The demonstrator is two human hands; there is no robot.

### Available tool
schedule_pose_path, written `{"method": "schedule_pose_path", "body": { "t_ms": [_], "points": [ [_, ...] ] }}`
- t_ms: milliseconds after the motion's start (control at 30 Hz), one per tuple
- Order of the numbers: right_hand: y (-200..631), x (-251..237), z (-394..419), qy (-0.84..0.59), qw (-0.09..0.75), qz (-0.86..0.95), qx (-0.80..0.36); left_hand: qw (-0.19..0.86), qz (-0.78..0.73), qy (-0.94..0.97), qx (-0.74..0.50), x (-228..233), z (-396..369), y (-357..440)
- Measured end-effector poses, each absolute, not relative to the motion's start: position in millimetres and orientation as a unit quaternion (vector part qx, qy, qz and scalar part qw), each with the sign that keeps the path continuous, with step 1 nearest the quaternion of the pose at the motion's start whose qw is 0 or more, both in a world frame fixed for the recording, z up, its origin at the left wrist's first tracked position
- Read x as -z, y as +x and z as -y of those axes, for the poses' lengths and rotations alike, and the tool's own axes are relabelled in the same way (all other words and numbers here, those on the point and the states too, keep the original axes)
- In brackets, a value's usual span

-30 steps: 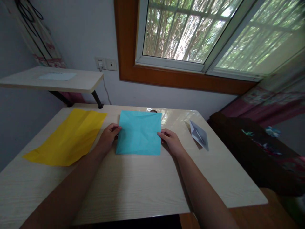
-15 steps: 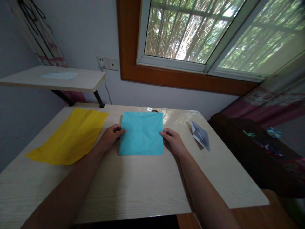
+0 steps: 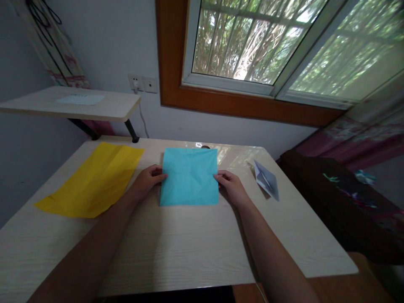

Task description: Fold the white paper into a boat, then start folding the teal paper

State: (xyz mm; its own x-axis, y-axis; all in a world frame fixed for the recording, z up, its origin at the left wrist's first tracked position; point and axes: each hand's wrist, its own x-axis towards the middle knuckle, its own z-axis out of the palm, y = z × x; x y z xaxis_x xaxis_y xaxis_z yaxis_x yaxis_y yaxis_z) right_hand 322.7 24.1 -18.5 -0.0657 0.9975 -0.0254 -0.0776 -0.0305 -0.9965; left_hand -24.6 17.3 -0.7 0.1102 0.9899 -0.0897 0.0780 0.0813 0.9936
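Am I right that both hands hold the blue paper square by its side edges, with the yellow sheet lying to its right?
Not quite: the head view shows the yellow sheet to the left of the blue paper square. The left hand and right hand do hold its side edges.

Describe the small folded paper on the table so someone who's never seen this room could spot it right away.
Start at the pale wooden table under the window. The folded paper lies near its right edge, right of the right hand. Unlike the flat blue sheet and yellow sheet, it is small, grey-white and creased into a pointed shape.
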Motion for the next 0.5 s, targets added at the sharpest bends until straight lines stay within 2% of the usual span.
{"method": "schedule_pose_path", "body": {
  "t_ms": [500],
  "points": [
    [322.4, 16.0, -29.6, -0.467, 0.492, 0.474, -0.561, 0.54, -0.5, 0.51, -0.446, 7.7, -25.2, -28.7]
  ]
}}
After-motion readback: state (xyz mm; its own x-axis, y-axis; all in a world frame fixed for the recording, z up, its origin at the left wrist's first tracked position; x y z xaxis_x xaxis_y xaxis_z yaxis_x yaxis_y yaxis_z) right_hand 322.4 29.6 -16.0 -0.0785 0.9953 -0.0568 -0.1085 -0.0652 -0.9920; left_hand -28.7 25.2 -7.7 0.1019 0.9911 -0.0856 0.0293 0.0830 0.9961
